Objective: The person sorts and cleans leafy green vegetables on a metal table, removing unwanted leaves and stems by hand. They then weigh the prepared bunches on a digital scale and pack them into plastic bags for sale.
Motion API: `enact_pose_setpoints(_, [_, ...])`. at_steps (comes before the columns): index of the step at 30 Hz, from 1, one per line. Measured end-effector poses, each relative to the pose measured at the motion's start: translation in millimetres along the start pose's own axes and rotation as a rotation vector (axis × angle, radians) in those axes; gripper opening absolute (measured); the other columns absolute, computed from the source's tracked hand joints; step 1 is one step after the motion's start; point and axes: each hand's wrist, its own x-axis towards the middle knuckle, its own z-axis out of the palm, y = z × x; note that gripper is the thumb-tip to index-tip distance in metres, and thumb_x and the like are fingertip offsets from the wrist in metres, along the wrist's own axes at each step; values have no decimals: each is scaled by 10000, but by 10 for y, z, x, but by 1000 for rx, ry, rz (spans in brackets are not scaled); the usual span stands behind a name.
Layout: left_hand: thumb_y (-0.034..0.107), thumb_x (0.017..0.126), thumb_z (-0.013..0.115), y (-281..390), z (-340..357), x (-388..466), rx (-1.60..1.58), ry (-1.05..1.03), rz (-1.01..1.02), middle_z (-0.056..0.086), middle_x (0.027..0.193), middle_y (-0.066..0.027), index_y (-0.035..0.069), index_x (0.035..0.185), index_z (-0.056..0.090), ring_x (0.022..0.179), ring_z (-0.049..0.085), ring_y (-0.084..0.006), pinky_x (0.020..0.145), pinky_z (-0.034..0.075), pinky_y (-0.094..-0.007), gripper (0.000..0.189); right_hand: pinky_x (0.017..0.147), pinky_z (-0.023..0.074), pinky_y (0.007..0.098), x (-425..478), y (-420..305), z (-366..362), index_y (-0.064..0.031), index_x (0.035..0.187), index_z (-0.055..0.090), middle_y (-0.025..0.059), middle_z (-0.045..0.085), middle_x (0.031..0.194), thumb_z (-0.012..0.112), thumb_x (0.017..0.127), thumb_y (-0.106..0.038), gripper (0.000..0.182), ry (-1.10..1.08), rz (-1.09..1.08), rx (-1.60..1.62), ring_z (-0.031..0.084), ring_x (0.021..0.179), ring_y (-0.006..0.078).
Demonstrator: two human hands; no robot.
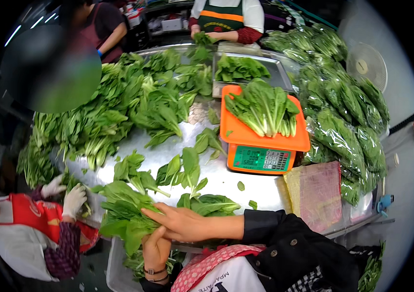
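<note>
A bunch of leafy greens (130, 208) is held up at the table's near edge. My left hand (156, 248), with bands on its wrist, grips it from below. Across the top lies my right hand (183, 222), its fingers on the leaves; the stem ends are mostly hidden. Loose green leaves (214, 205) lie on the metal table just beyond my right hand. Farther right stands an orange digital scale (230, 127) with a lit display. On its tray rests a bunch of long-leaf lettuce (269, 106), stems towards me.
A large heap of greens (108, 109) covers the table's left. Bagged greens (345, 98) are piled right, beside a fan (365, 67). A pink mesh sack (314, 197) lies near the front. Below my hands is a plastic crate (115, 266). A gloved co-worker (28, 241) works at left.
</note>
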Motion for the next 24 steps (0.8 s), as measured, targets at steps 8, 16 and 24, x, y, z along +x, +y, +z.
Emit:
enact_pose_setpoints(8, [229, 845, 596, -198, 458, 327, 68, -412, -84, 307, 1387, -136, 96, 1402, 236, 1284, 322, -303, 1018, 320, -493, 676, 803, 462, 379, -507, 236, -565, 39, 1233, 455, 221, 507, 1114, 716, 709, -138, 612, 908, -162, -113, 550, 959, 350])
enact_pose_setpoints(16, [177, 892, 504, -276, 298, 382, 128, -229, -211, 288, 1397, -172, 71, 1419, 223, 1284, 318, -351, 989, 341, -490, 606, 912, 383, 458, -1236, 698, -2179, 80, 1202, 481, 259, 487, 1192, 597, 803, -297, 561, 1378, 545, -737, 470, 1119, 381])
enact_pose_setpoints(24, [208, 902, 509, -294, 210, 342, 251, -146, -159, 371, 1341, -157, 56, 1359, 335, 1241, 382, -326, 944, 398, -452, 512, 1029, 247, 516, -1389, 1385, -2242, 119, 1268, 380, 356, 336, 1325, 533, 830, -485, 762, 1165, 763, -673, 310, 1263, 462])
